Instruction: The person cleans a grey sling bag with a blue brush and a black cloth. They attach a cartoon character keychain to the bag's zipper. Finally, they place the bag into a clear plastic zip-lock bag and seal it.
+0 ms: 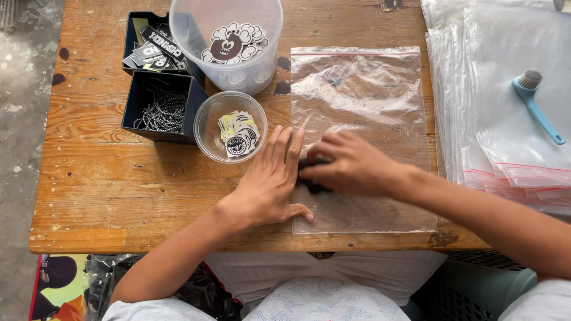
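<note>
A small hand-packing workstation, of the kind found in a home workshop or craft business. Evidence: a worn, stained wooden table (119,196) standing on a rough concrete floor (21,119); a stack of clear zip bags (505,119) at one side; a dark divided box holding printed labels (151,50) and ball chains (160,110); a small bowl of round stickers (238,134); a large plastic tub with cartoon stickers (232,44); and a blue brush (538,104) resting on the bags.
</note>
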